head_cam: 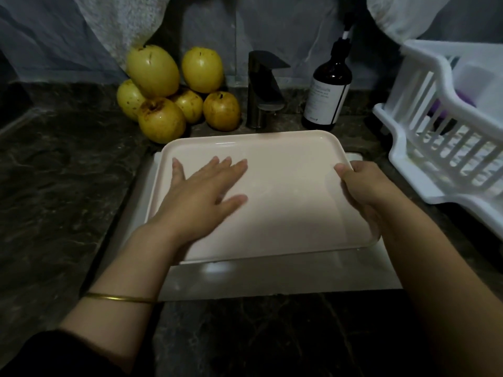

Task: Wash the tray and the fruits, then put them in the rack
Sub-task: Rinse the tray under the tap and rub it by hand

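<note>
Over the sink (pixel 272 278), left hand (pixel 206 186) lies flat on tray (pixel 285 191); right hand (pixel 362 183) grips its edge.

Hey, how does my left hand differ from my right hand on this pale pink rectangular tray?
The left hand lies flat, fingers straight, on the inner surface of the pale pink rectangular plastic tray; the right hand curls round its right rim, gripping it. The left forearm wears a thin gold bangle; the right shows none. Both touch the tray.
</note>
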### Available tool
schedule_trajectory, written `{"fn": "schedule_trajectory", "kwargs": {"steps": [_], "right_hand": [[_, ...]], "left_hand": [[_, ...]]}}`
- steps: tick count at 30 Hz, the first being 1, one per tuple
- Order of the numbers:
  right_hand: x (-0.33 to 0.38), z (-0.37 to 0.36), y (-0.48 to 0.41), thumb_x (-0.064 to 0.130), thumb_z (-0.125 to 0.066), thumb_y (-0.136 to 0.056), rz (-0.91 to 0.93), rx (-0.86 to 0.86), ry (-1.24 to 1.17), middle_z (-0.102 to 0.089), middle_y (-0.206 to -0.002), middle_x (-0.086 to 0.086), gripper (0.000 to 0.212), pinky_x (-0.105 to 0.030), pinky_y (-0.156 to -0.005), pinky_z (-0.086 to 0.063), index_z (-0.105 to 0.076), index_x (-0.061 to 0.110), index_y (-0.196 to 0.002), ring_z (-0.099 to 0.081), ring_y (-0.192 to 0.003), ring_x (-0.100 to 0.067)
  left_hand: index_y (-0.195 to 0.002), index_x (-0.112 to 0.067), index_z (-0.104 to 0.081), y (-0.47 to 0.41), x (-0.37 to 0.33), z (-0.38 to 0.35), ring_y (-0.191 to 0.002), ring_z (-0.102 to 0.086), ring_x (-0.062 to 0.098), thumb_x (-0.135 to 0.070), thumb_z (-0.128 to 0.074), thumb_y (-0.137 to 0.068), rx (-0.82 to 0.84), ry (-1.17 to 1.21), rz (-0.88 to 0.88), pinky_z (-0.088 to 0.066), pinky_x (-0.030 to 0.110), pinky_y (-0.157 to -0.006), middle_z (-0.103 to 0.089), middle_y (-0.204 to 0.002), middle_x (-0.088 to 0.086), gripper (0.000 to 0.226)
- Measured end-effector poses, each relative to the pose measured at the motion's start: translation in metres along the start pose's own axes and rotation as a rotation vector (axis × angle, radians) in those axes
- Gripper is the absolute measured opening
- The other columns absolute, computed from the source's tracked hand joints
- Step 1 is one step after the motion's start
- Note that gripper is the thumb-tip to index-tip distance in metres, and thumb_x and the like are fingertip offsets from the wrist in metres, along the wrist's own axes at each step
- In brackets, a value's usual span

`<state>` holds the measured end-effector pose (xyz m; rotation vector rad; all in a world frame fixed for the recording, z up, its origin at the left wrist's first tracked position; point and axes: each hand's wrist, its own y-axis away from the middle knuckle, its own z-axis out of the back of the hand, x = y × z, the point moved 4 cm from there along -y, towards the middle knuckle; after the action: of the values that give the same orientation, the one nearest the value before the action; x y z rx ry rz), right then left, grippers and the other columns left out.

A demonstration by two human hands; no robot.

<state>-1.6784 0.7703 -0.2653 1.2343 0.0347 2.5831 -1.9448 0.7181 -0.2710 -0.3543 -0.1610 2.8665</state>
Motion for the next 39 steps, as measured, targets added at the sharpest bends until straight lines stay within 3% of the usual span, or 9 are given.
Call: {"fn": "schedule_trajectory", "kwargs": {"steps": [2, 9, 14, 18, 23, 28, 32, 36, 39], "right_hand": [[0.000, 0.000, 0.000, 0.034, -0.041, -0.101, 0.008, 0.001, 0.004, -0.056, -0.102, -0.012, 0.038, -0.030, -0.079, -0.034, -0.059, 0.007, -0.119, -0.049, -0.087, -0.026], [-0.001, 0.000, 0.002, 0.033, -0.041, -0.101, -0.014, 0.010, -0.034, -0.058, -0.105, -0.012, 0.040, -0.030, -0.079, -0.034, -0.057, 0.004, -0.125, -0.050, -0.088, -0.025], [-0.003, 0.006, 0.002, 0.035, -0.042, -0.101, -0.050, -0.012, -0.062, -0.060, -0.119, -0.018, 0.044, -0.034, -0.085, -0.039, -0.055, 0.003, -0.129, -0.054, -0.096, -0.030], [-0.008, 0.000, 0.002, 0.034, -0.043, -0.101, -0.138, 0.024, -0.056, -0.055, -0.128, -0.019, 0.046, -0.039, -0.093, -0.040, -0.049, 0.002, -0.134, -0.053, -0.109, -0.035], [-0.013, 0.006, 0.003, 0.024, -0.048, -0.099, -0.228, 0.049, 0.031, -0.051, -0.129, -0.022, 0.042, -0.040, -0.089, -0.039, -0.045, -0.003, -0.132, -0.050, -0.108, -0.037], [-0.013, 0.012, 0.008, 0.021, -0.048, -0.098, -0.166, 0.086, 0.056, -0.049, -0.076, -0.011, 0.020, -0.030, -0.056, -0.033, -0.054, 0.002, -0.099, -0.043, -0.065, -0.021], [-0.009, 0.014, 0.007, 0.022, -0.049, -0.098, -0.068, 0.071, 0.023, -0.050, -0.068, -0.015, 0.028, -0.031, -0.056, -0.032, -0.054, 0.004, -0.077, -0.042, -0.056, -0.023], [-0.002, 0.016, 0.014, 0.026, -0.048, -0.099, 0.010, 0.083, -0.219, -0.064, -0.077, -0.012, 0.025, -0.029, -0.054, -0.051, -0.058, 0.011, -0.082, -0.064, -0.050, -0.023], [0.002, 0.014, 0.016, 0.018, -0.046, -0.099, 0.055, 0.162, -0.489, -0.068, -0.099, -0.013, 0.021, -0.037, -0.066, -0.060, -0.058, 0.011, -0.084, -0.071, -0.074, -0.034]], "left_hand": [[-0.149, -0.041, -0.018, -0.002, 0.003, 0.003, -0.146, -0.005, 0.009, -0.047, -0.030, -0.099, -0.066, -0.002, 0.044, 0.009, 0.055, -0.115, -0.012, -0.159, -0.008, 0.052], [-0.151, -0.030, 0.005, 0.002, 0.018, 0.000, -0.145, 0.014, 0.030, -0.088, -0.010, -0.067, 0.081, -0.238, 0.306, 0.012, 0.065, -0.108, 0.011, -0.159, 0.013, 0.103], [-0.146, -0.005, -0.024, 0.011, 0.046, 0.015, -0.124, -0.044, 0.041, -0.062, -0.032, -0.093, -0.108, -0.066, 0.727, -0.034, 0.053, -0.102, -0.041, -0.142, 0.024, 0.078], [-0.107, -0.005, -0.061, 0.014, 0.051, 0.026, -0.094, -0.058, 0.038, -0.038, -0.036, -0.100, -0.192, -0.153, 0.739, -0.038, 0.036, -0.068, -0.063, -0.102, 0.020, 0.042], [-0.114, -0.007, -0.061, 0.014, 0.049, 0.025, -0.106, -0.056, 0.040, -0.038, -0.038, -0.099, -0.134, -0.223, 0.759, -0.037, 0.035, -0.076, -0.061, -0.115, 0.020, 0.041], [-0.109, -0.012, -0.062, 0.012, 0.053, 0.022, -0.094, -0.058, 0.036, -0.039, -0.038, -0.100, -0.186, -0.132, 0.788, -0.037, 0.035, -0.069, -0.061, -0.102, 0.016, 0.037], [-0.097, -0.012, -0.061, 0.013, 0.057, 0.023, -0.079, -0.054, 0.032, -0.039, -0.039, -0.100, -0.295, -0.015, 0.781, -0.041, 0.037, -0.067, -0.056, -0.084, 0.013, 0.034], [-0.094, -0.011, -0.062, 0.015, 0.062, 0.029, -0.083, -0.060, 0.036, -0.043, -0.037, -0.098, -0.472, 0.146, 0.729, -0.050, 0.043, -0.075, -0.064, -0.088, 0.017, 0.041], [-0.090, -0.015, -0.063, 0.017, 0.065, 0.031, -0.083, -0.064, 0.037, -0.048, -0.036, -0.093, -0.632, 0.427, 0.633, -0.052, 0.049, -0.079, -0.068, -0.087, 0.016, 0.043]]}}
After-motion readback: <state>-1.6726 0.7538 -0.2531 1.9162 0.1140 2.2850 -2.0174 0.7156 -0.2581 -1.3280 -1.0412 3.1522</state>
